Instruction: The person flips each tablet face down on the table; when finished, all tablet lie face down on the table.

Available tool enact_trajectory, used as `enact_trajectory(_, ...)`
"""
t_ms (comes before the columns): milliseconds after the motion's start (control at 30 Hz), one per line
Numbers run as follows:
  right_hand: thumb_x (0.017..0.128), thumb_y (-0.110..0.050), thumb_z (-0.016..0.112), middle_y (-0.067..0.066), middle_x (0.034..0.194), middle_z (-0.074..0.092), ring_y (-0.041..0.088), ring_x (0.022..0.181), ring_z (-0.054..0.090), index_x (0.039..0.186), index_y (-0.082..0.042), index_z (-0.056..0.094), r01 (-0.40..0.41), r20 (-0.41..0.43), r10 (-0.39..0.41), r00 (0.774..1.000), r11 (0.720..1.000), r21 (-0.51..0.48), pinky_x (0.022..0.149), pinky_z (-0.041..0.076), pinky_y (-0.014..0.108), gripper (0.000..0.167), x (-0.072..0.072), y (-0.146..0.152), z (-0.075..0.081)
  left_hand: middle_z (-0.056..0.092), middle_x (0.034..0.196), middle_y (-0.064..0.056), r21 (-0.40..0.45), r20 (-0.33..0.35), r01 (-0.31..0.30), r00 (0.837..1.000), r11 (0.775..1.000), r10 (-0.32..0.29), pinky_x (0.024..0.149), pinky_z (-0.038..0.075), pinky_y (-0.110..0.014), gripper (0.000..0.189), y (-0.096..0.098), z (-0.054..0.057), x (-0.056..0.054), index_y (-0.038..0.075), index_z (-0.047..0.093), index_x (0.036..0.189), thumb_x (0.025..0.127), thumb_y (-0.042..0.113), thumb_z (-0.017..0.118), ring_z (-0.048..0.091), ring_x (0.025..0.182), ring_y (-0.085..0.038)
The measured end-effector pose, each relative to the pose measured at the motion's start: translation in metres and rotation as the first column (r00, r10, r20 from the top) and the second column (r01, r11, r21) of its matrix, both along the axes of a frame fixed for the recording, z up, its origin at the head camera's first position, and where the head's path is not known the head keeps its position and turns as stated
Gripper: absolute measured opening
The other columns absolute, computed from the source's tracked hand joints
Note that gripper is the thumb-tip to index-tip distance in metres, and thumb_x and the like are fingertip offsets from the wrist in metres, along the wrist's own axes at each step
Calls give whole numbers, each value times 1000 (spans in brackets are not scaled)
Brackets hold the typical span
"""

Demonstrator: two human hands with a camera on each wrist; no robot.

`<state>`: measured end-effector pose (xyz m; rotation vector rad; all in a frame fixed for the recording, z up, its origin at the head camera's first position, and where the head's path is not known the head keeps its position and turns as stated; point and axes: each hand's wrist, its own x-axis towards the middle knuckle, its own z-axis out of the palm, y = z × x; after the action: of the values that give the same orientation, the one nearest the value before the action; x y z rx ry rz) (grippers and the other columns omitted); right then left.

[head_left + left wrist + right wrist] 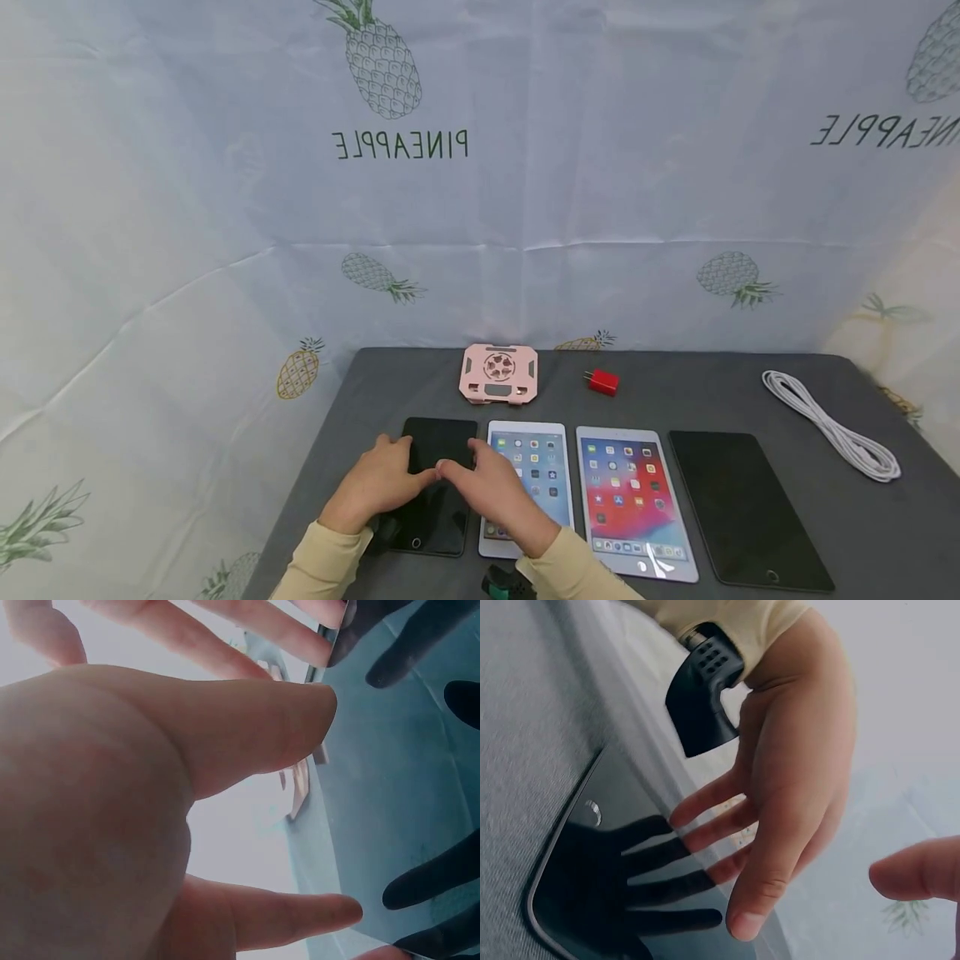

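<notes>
Both hands hover over or lightly touch a black tablet (435, 517) with a dark screen, which lies flat on the table. My left hand (381, 477) is at its left side, and my right hand (497, 492) is at its right side, partly covering a white tablet (536, 467) with a lit home screen. The thumbs point at each other above the black screen. Fingers look extended in the right wrist view, where the right hand (799, 765) is mirrored in the tablet (626, 795). Whether the fingertips touch the glass is hard to tell.
Another lit white tablet (637, 500) and a second black tablet (742, 508) lie to the right. Behind stand a pink fan-patterned holder (498, 375) and a red charger plug (602, 382). A coiled white cable (832, 425) lies far right. A pineapple-print curtain (525, 192) hangs behind the grey table.
</notes>
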<state>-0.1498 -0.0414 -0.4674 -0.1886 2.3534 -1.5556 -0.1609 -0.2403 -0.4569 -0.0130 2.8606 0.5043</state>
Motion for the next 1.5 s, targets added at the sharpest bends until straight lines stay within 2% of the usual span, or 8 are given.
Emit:
enact_trajectory(167, 100, -47, 66, 36, 152, 55, 50, 134, 61, 159, 11, 40, 33, 62, -29, 998, 997, -75, 104, 54, 67, 87, -1, 1, 4, 57, 139, -36, 14, 8, -5, 1000, 1000, 5, 92, 59, -64, 93, 1, 1, 0, -10, 56, 150, 90, 56, 82, 68, 113, -50)
enact_trajectory(400, 102, -45, 65, 36, 156, 50, 49, 137, 59, 161, 13, 35, 74, 150, -51, 987, 985, -153, 112, 50, 66, 88, -4, 4, 6, 57, 139, -36, 25, 10, -1, 1000, 1000, 0, 91, 59, -64, 93, 1, 2, 0, -10, 54, 151, 90, 55, 81, 68, 113, -49)
enact_trajectory(600, 103, -46, 64, 34, 149, 55, 43, 124, 66, 161, 12, 33, 120, 219, -72, 973, 969, -215, 113, 51, 64, 88, -7, 9, 2, 57, 138, -36, 14, 6, 1, 1000, 1000, -1, 92, 59, -64, 94, 2, 2, 1, -10, 55, 150, 90, 57, 81, 68, 113, -48)
enact_trajectory(667, 103, -47, 64, 34, 150, 55, 43, 125, 66, 161, 12, 34, 125, 230, -73, 971, 967, -222, 114, 50, 64, 88, -8, 10, 2, 57, 139, -36, 15, 7, 0, 1000, 1000, -1, 92, 59, -64, 95, 2, 2, 1, -11, 55, 150, 90, 57, 81, 68, 113, -48)
enact_trajectory(933, 104, -45, 63, 38, 157, 47, 52, 134, 60, 160, 14, 32, 120, 220, -66, 973, 963, -243, 117, 46, 67, 87, -8, 8, 2, 56, 141, -38, 19, 15, -2, 1000, 1000, 1, 93, 60, -65, 96, 3, 4, 2, -11, 55, 149, 90, 61, 78, 70, 112, -47)
enact_trajectory(1200, 105, -41, 64, 37, 156, 47, 53, 134, 59, 161, 14, 31, 134, 214, -75, 974, 951, -278, 112, 51, 66, 85, -7, 9, 5, 57, 140, -38, 30, 39, -31, 999, 999, 30, 91, 60, -65, 105, 5, 6, 2, -9, 54, 151, 89, 75, 71, 70, 108, -44)
enact_trajectory(1400, 106, -40, 62, 39, 161, 40, 54, 138, 57, 163, 13, 25, 151, 221, -77, 972, 927, -343, 106, 56, 64, 86, -7, 9, 9, 59, 139, -35, 65, 50, -56, 997, 996, 53, 93, 59, -66, 112, 3, 5, 1, -7, 53, 153, 89, 84, 63, 70, 109, -43)
enact_trajectory(1500, 107, -37, 60, 39, 163, 38, 52, 139, 58, 164, 16, 21, 150, 223, -63, 973, 904, -401, 103, 59, 59, 87, -8, 9, 11, 57, 146, -36, 71, 59, -64, 996, 995, 59, 97, 56, -69, 114, 3, 5, 1, -6, 52, 154, 89, 87, 59, 68, 119, -48)
